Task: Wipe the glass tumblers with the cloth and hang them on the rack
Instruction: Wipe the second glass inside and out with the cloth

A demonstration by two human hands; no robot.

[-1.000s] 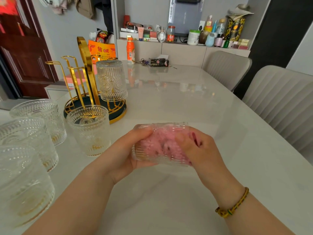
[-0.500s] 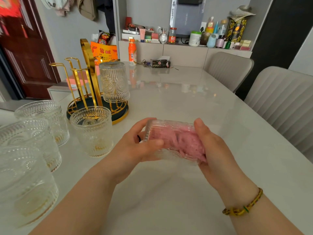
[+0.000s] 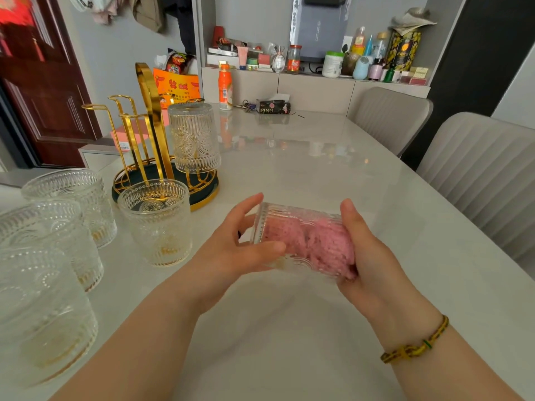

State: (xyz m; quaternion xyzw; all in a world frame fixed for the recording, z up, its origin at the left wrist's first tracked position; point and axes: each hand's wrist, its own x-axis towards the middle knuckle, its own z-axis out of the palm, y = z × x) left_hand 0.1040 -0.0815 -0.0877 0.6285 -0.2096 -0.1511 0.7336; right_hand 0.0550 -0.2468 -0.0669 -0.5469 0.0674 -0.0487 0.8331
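Head view: embossed glass tumbler (image 3: 289, 224), held sideways over the table (image 3: 318, 169) between both hands. Left hand (image 3: 231, 250) grasps the rim end, right hand (image 3: 367, 256) clasps the base end, and pink cloth (image 3: 318, 244) shows through the glass. Gold rack (image 3: 150, 117) stands beyond the left hand. Risk: a twist loosens either grasp, so the glass slips and strikes the tabletop.

ribbed tumbler (image 3: 292, 227) held sideways in mid-air, pink cloth (image 3: 318, 244) stuffed inside. inverted tumbler (image 3: 194, 137) hangs on gold rack (image 3: 150, 111) — four upright tumblers (image 3: 156, 224) stand beside it.
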